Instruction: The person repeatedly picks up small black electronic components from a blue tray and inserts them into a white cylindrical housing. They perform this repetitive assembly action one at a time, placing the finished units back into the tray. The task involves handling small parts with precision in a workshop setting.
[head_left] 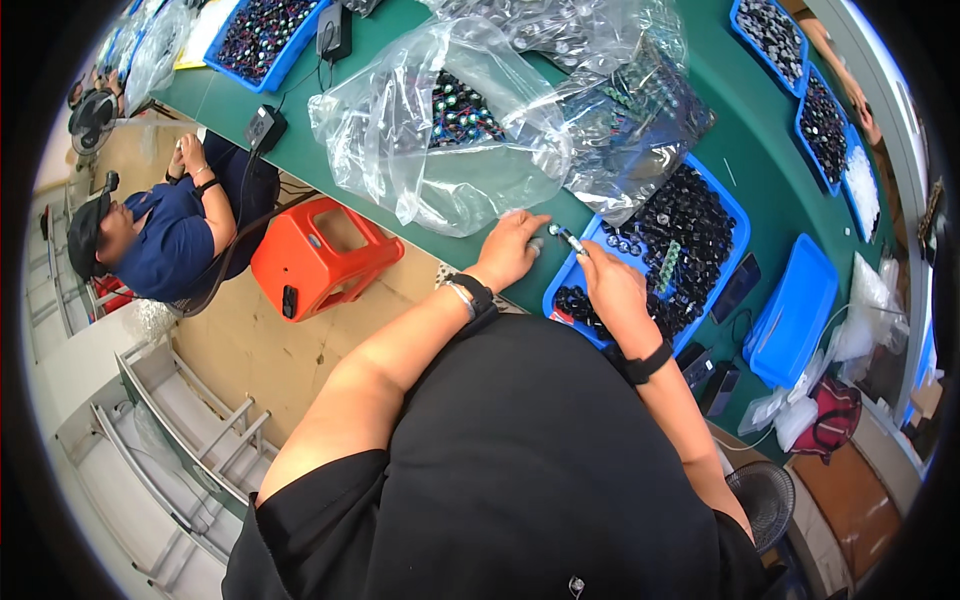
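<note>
Seen from above, looking down past a black shirt at two bare forearms with dark wristbands, reaching onto a green tabletop point(300, 150).

Left hand point(508, 250) resting at the near edge of the tabletop, fingers curled loosely together over a small grey piece, just below a large clear plastic bag point(440, 130) of small dark parts with coloured wires.

Right hand point(612, 285) raised over the near corner of a blue tray point(738, 215) filled with small black round parts, fingers pinched shut on a small metallic component point(566, 237) that sticks out toward the left hand; the two hands close but apart.

More clear bags point(640, 120) lying behind the tray. Further blue trays point(820, 125) of dark parts along the far right, and a blue lid point(795, 310) beside the tray.

At left, beyond the tabletop, an orange plastic stool point(320, 255) on the floor, and a seated person in a dark blue shirt point(170, 235).
</note>
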